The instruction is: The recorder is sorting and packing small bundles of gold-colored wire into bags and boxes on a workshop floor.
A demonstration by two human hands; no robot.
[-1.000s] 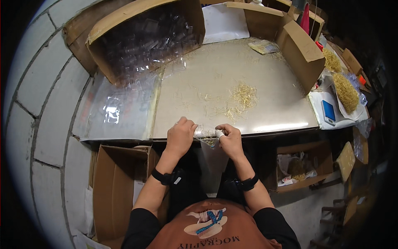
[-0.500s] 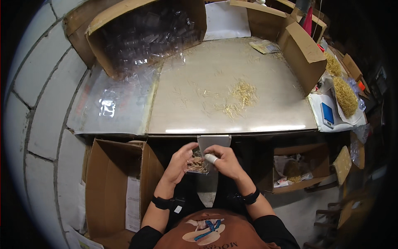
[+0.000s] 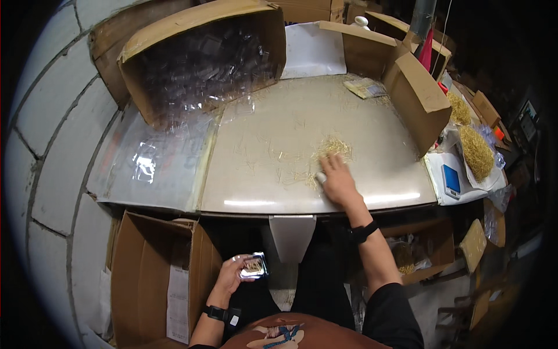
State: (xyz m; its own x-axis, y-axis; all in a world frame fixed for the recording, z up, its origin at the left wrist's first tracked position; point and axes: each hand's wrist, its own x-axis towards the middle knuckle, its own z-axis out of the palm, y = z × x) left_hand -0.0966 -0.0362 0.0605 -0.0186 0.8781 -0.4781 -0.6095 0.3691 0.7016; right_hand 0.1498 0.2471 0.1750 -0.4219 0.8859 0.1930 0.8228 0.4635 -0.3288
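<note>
Here the left hand (image 3: 229,276) grips a small clear packet (image 3: 254,266) of straw-like strands below the desk (image 3: 261,192) front edge; the right hand (image 3: 337,180) lies open-palmed on a wispy yellow fibre pile (image 3: 332,146).

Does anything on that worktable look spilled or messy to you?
Yes. Thin golden strands lie scattered loose across the tabletop around a small heap, under the right hand. The big cardboard box at the back lies tipped on its side, clear plastic packs spilling from its mouth.
</note>
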